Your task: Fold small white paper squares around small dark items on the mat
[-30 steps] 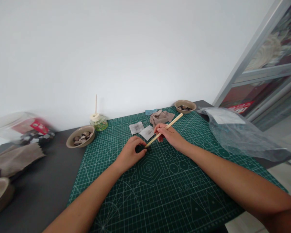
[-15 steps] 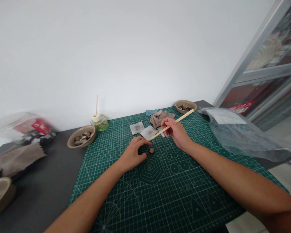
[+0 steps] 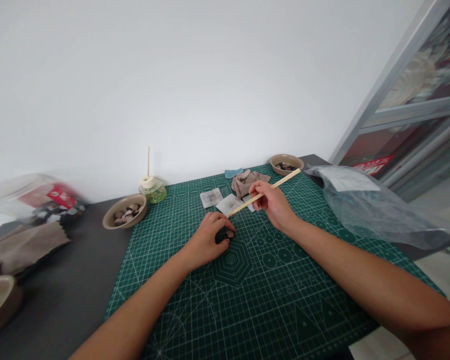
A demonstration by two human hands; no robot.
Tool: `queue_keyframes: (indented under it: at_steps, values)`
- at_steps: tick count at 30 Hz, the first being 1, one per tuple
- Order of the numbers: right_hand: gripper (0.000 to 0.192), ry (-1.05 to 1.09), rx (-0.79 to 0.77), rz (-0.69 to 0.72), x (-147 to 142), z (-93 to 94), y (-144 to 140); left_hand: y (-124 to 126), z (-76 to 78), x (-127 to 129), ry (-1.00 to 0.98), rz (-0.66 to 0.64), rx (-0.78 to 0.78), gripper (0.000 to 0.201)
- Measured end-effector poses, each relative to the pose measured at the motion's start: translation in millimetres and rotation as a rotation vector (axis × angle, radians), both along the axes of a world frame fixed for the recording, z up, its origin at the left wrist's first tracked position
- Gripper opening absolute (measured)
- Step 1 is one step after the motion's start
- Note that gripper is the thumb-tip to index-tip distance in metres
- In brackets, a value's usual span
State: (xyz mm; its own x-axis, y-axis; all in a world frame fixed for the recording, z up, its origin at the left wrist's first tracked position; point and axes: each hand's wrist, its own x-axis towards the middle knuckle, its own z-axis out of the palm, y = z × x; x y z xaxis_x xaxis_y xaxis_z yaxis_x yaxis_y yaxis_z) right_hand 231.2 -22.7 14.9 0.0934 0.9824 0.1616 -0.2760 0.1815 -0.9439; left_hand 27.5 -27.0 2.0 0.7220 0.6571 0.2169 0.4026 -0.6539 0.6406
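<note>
My left hand [image 3: 211, 236] rests on the green cutting mat [image 3: 247, 312], its thumb and fingers closed around a small brownish stone piece [image 3: 230, 233]. Part of the stone is hidden by the fingers. A light wooden chopstick [image 3: 243, 205] is gripped in my right hand [image 3: 268, 201] like a pen. Its thin end points down and left, just above my left fingertips; its thick end rises to the upper right. Just behind the hands lie smudged white paper pieces [image 3: 210, 198] and a crumpled brown cloth [image 3: 243, 183].
Bowls of stone pieces stand at the left [image 3: 110, 216] and the back right [image 3: 273, 161]. A glass jar with a stick [image 3: 152, 192] is near the wall. A plastic bag [image 3: 375, 215] covers the right side. Another bowl [image 3: 17, 300] and a brown cloth [image 3: 41, 245] are far left.
My left thumb and fingers have closed on the stone piece, which lay free on the mat before and has shifted slightly left. My right hand and the chopstick hold nearly still.
</note>
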Motion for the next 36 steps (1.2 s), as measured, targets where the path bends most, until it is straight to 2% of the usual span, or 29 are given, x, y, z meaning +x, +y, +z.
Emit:
queue_keyframes:
  at_steps: [5,14,20,27,30,33,36]
  values:
    - [0.014,-0.005,-0.008,0.004,0,-1.4,0,0,1.4,-5,0.026,0.005,-0.005,0.037]
    - [0.014,-0.026,0.010,0.032,-2,-2.1,-2,-2,0.8,0,0.003,0.059,0.040,0.021]
    - [0.014,0.005,0.016,0.055,-3,-2.4,-2,4,-0.7,-4,-0.119,0.136,-0.078,0.009]
    - [0.013,0.011,0.016,0.063,-3,-2.3,-2,-5,-0.2,-1,0.019,0.090,0.044,0.022]
    - [0.013,0.018,0.013,0.064,-3,-2.6,-2,-5,0.1,1,0.023,0.098,0.069,0.017]
    - [0.013,0.020,0.013,0.063,-3,-1.9,-3,0,-0.6,-1,-0.064,0.126,-0.015,0.011]
    - [0.013,0.020,0.017,0.061,-3,-0.7,-4,6,-0.8,-4,-0.224,0.202,-0.291,0.009]
